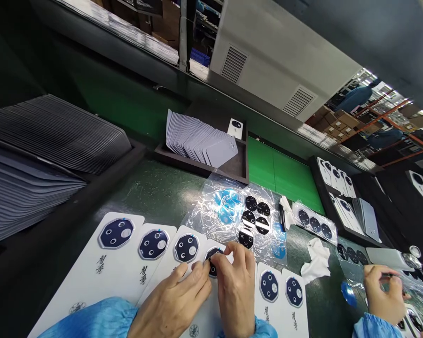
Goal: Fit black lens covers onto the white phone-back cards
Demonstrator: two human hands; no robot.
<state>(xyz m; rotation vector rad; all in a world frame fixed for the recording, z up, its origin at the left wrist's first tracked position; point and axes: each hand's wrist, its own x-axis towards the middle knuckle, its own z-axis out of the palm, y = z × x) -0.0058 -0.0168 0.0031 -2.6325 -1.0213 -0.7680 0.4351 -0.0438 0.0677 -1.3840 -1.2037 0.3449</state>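
Observation:
A row of white phone back covers [121, 277] lies on the bench, each with a dark octagonal camera plate [115, 233] near its top. Both hands meet at the black round lens cover [212, 270] on the fourth phone back. My right hand [238, 288] pinches at its edge with thumb and forefinger. From the left, my left hand [176, 298] comes in with fingers drawn together, the tips against the same lens cover; whether anything small is between them is hidden. Just beyond lies a clear film sheet [200, 218] bearing loose black lens covers [248, 219].
Black trays [242, 164] with grey covers [200, 141] stand behind; a large rack of dark panels [56, 131] is at left. White wipes [316, 260] and a strip of lens covers [315, 223] lie right. A co-worker's hand [384, 293] works at far right.

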